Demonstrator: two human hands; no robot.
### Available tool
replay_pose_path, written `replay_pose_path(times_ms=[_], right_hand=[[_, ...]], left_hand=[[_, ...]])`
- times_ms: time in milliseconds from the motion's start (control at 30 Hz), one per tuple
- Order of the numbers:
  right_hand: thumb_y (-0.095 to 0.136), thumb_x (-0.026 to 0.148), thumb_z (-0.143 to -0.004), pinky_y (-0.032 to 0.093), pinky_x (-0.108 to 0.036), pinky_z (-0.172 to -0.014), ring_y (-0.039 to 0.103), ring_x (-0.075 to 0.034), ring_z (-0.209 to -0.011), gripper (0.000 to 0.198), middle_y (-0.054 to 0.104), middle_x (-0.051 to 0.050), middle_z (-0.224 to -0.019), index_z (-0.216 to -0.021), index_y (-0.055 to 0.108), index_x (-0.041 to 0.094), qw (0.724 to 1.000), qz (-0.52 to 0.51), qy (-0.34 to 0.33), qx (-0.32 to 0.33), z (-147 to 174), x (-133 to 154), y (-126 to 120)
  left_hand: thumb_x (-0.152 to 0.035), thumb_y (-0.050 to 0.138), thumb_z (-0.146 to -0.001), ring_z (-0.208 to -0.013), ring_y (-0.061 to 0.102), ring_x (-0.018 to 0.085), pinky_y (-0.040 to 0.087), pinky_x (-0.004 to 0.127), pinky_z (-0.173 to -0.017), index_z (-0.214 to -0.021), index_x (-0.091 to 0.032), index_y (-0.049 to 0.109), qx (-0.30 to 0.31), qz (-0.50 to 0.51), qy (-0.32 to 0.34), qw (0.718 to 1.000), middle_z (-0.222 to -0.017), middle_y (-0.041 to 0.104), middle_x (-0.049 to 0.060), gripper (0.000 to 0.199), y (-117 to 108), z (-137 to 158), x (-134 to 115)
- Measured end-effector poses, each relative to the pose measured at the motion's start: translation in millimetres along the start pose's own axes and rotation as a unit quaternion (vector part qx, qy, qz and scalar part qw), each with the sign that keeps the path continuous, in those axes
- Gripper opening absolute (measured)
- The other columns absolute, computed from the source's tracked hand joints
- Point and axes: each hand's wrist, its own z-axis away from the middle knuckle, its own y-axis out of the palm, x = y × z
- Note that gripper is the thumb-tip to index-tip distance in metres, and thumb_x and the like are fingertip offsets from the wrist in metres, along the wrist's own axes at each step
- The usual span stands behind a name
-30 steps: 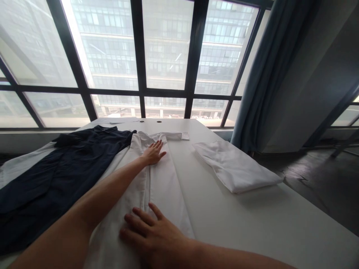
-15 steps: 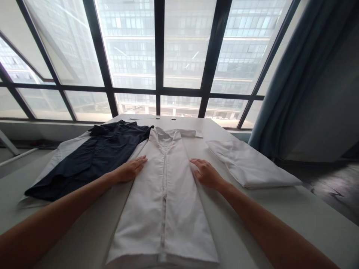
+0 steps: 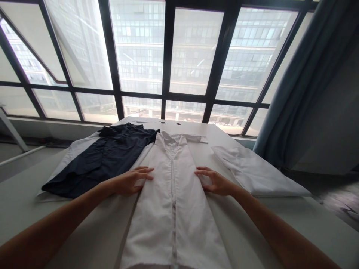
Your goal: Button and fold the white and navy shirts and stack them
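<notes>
A white collared shirt (image 3: 158,209) lies lengthwise in front of me, its sides folded into a long narrow shape. Its collar (image 3: 171,140) points toward the window. On the left edge, my left hand (image 3: 131,181) rests with fingertips on the cloth, fingers spread and thumb apart. Opposite it, my right hand (image 3: 215,182) touches the right edge, with fingers on top and the thumb lower beside the side fold. Both hands are open, neither gripping the fabric. A white sleeve end (image 3: 200,139) sticks out right of the collar.
Left of the shirt, a dark navy garment (image 3: 103,160) lies over white cloth (image 3: 74,153). A folded white garment (image 3: 263,173) lies on the right of the white table (image 3: 288,213). Beyond stand a black-framed window (image 3: 168,56) and a blue-grey curtain (image 3: 288,89).
The view has shifted, so everything sits lower and further right. The fingers of both hands have spread and bent more, with thumbs further from the fingers. The shirt keeps its shape.
</notes>
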Motion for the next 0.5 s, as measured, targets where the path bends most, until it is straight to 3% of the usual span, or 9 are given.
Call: replay_pose_path(times_ms=[67, 133, 233, 367, 500], right_hand=[[0.082, 0.037, -0.067, 0.032, -0.048, -0.114, 0.039, -0.034, -0.137, 0.072, 0.040, -0.016, -0.150, -0.133, 0.060, 0.019, 0.999, 0.006, 0.015, 0.049, 5, 4, -7], [0.085, 0.041, -0.063, 0.031, -0.050, -0.114, 0.035, -0.036, -0.139, 0.081, 0.033, -0.016, -0.154, -0.137, 0.057, 0.021, 0.995, 0.018, 0.030, 0.089, 8, 10, -11], [0.082, 0.036, -0.067, 0.031, -0.050, -0.113, 0.035, -0.035, -0.139, 0.062, 0.036, -0.013, -0.153, -0.126, 0.066, 0.024, 0.995, 0.032, 0.024, 0.088, 10, 21, -7], [0.070, 0.033, -0.080, 0.037, -0.047, -0.109, 0.051, -0.030, -0.126, 0.017, 0.061, -0.012, -0.128, -0.091, 0.077, 0.022, 0.999, 0.005, -0.033, 0.024, 5, 37, 4], [0.063, 0.045, -0.086, 0.049, -0.040, -0.094, 0.065, -0.026, -0.099, 0.028, 0.071, -0.012, -0.102, -0.085, 0.074, 0.019, 0.995, -0.085, -0.044, 0.001, 4, 54, -1]], left_hand=[[-0.026, 0.064, -0.079, -0.146, 0.024, 0.029, 0.024, 0.047, -0.119, -0.134, -0.030, 0.059, 0.025, -0.011, 0.025, 0.999, -0.157, 0.033, 0.003, 0.055, -1, 3, -7], [-0.027, 0.068, -0.078, -0.147, 0.023, 0.031, 0.016, 0.050, -0.120, -0.135, -0.032, 0.058, 0.047, -0.009, 0.051, 0.998, -0.157, 0.032, 0.003, 0.059, -1, 5, -16], [-0.033, 0.073, -0.076, -0.141, 0.036, 0.031, 0.012, 0.050, -0.121, -0.135, -0.029, 0.058, 0.063, 0.029, 0.082, 0.994, -0.150, 0.044, 0.008, 0.061, 4, 4, -26], [-0.039, 0.070, -0.081, -0.132, 0.049, 0.029, 0.028, 0.044, -0.117, -0.126, -0.025, 0.065, 0.020, 0.087, 0.103, 0.991, -0.139, 0.057, 0.013, 0.047, 7, 0, -32], [-0.044, 0.068, -0.083, -0.123, 0.058, 0.029, 0.042, 0.040, -0.108, -0.115, -0.024, 0.072, 0.019, 0.186, 0.089, 0.978, -0.123, 0.068, 0.014, 0.038, -2, 1, -37]])
